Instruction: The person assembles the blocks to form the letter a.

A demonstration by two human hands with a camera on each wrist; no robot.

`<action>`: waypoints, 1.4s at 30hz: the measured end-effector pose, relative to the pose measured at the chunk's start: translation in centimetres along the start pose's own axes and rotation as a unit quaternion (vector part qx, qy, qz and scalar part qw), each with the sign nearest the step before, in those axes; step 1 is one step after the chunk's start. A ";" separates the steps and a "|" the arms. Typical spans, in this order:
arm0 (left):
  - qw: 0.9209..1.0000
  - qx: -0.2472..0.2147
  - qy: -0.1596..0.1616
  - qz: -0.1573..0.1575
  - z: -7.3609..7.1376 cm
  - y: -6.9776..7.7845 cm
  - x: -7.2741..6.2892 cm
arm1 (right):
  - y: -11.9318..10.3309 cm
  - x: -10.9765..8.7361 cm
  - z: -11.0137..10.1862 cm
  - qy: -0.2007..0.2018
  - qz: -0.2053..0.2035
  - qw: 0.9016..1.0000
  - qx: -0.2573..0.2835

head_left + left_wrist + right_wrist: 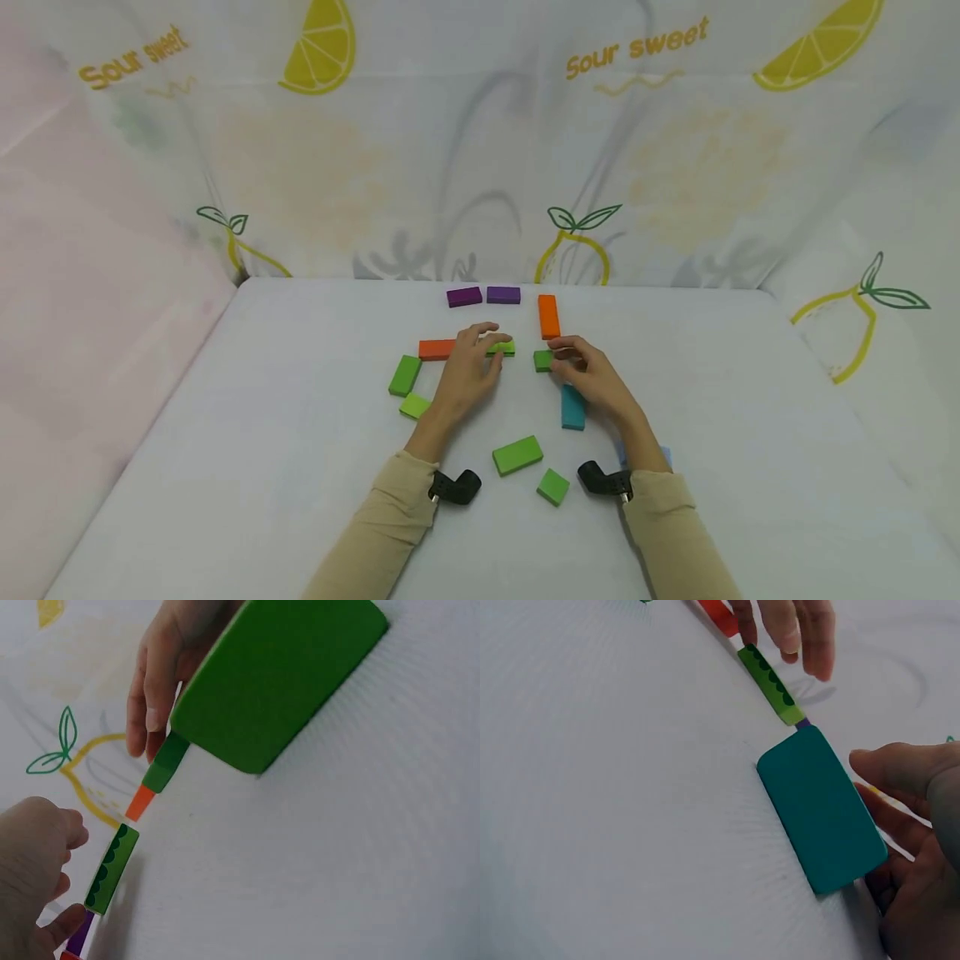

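Observation:
My left hand [467,375] hovers with loosely bent, parted fingers over a light green block [506,347]. In the left wrist view, that block [112,868] shows a dark scalloped edge, with the thumb close by its near end. A red-orange block [435,350] lies just left of those fingers. My right hand [600,383] is beside a small green block [543,361], its thumb and fingers apart near the block's right side. Below the right palm lies a teal block [573,408], which looms large in the right wrist view. An orange block [549,317] stretches away beyond the right fingertips.
Two purple blocks [503,295] lie near the table's back edge. Green blocks [405,375] sit left of the left wrist. Between the forearms are a longer green block [517,456] and a green square one [553,487]. A light blue block [667,456] is partly hidden under the right wrist.

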State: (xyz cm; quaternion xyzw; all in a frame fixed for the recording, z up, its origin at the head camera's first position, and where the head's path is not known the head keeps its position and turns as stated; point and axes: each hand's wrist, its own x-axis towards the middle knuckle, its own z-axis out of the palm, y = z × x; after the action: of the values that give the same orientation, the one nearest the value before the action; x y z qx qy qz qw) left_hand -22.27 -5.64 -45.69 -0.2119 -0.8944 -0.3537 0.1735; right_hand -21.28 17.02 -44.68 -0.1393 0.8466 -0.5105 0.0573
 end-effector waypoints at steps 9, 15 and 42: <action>0.999 0.049 -0.001 -0.012 -0.2 0.2 -0.6 | 0.0 -0.1 0.6 0.012 -0.006 1.000 -0.019; 0.999 0.050 -0.009 -0.017 -0.1 0.2 -0.8 | 0.1 -0.2 0.8 0.014 -0.002 0.999 -0.035; 0.999 0.035 -0.018 -0.030 0.2 -0.1 -0.3 | 0.6 0.4 0.3 0.018 0.003 0.998 -0.057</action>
State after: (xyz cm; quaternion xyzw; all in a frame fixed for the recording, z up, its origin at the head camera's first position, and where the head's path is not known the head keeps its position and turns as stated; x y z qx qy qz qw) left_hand -22.05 -5.59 -46.06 -0.1851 -0.9150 -0.3237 0.1539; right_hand -21.73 16.87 -45.31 -0.1302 0.8756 -0.4639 0.0353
